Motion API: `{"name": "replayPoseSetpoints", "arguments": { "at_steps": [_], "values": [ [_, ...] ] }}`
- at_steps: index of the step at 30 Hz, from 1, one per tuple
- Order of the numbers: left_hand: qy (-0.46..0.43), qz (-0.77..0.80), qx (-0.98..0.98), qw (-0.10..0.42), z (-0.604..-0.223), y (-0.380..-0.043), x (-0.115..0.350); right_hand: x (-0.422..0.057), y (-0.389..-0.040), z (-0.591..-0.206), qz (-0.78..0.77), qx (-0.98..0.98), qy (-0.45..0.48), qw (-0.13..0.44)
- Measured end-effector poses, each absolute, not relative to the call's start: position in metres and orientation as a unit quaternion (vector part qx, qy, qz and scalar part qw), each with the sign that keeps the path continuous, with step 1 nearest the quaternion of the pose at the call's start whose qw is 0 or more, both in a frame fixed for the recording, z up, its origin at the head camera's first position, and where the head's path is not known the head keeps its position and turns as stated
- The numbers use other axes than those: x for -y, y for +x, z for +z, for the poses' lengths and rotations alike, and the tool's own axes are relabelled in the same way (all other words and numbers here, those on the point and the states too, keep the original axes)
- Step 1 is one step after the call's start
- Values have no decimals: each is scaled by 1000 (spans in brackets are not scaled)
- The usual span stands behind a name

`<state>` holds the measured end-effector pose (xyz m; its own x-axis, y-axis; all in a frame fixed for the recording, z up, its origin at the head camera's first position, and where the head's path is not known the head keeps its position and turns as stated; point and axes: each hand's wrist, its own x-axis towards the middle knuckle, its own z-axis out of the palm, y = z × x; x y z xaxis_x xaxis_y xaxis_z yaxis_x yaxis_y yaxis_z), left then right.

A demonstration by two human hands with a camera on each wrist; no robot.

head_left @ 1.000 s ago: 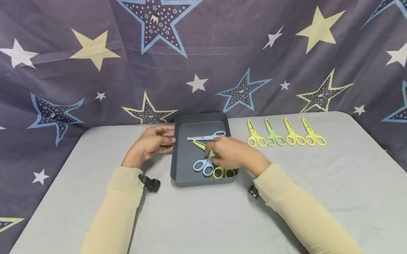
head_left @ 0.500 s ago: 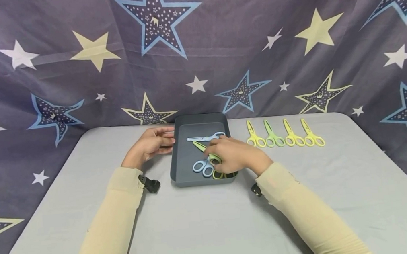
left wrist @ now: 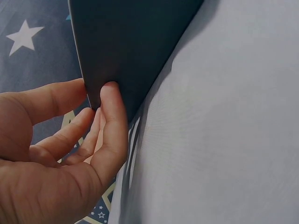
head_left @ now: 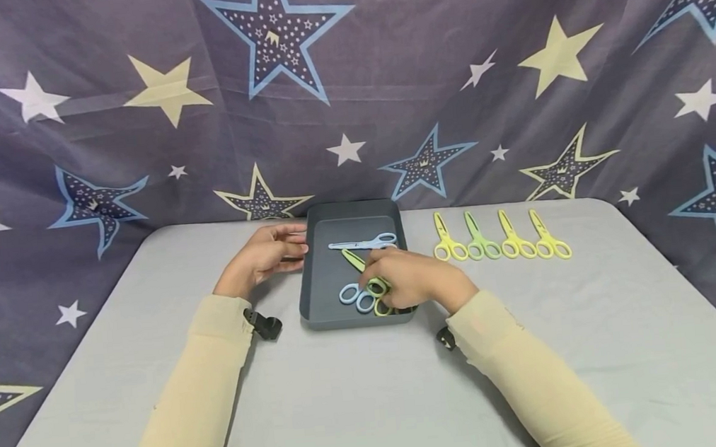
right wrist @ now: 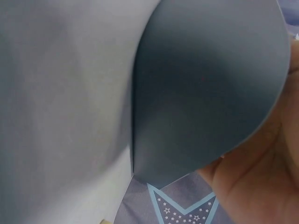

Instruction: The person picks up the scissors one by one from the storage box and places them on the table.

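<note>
Inside the dark grey tray (head_left: 321, 276), my right hand (head_left: 410, 274) holds a pair of green scissors (head_left: 353, 259) by the handles, blades pointing up-left. Beneath and beside it lie blue scissors (head_left: 348, 294) and yellow scissors (head_left: 382, 308), both partly hidden by the hand. Another pair of blue scissors (head_left: 362, 243) lies crosswise farther back in the tray. My left hand (head_left: 265, 255) rests its fingertips against the tray's left outer wall. In the left wrist view, relaxed fingers (left wrist: 114, 130) touch that wall. The right wrist view shows mostly the tray's outer wall (right wrist: 210, 93), which hides the fingertips.
To the right of the tray, a row of scissors lies on the white-covered table (head_left: 374, 407): yellow scissors (head_left: 447, 240), green scissors (head_left: 481, 237), yellow scissors (head_left: 515, 237) and more yellow scissors (head_left: 549, 236). A star-patterned curtain (head_left: 345, 75) hangs behind the table.
My right hand shifts slightly within the tray, and the green scissors' handle shows more clearly between its fingers. The left hand stays at the tray's wall.
</note>
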<state>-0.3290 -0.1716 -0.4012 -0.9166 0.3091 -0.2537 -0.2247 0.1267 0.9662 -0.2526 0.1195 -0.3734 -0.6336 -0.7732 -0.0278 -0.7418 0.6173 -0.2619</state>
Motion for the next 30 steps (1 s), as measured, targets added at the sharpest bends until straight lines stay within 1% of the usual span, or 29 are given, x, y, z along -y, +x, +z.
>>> {"name": "replayPoseSetpoints", "arguments": {
  "at_steps": [6,25,30],
  "values": [
    [25,659,-724,203,-402,-330,173,-121,-251,-373,-122,-892,-431,66],
    [32,650,-730,206,-406,-331,176,-115,-252,-377,-99,-905,-409,63],
    [36,651,-729,207,-405,-333,172,-118,-250,-377,-97,-909,-401,50]
  ]
}}
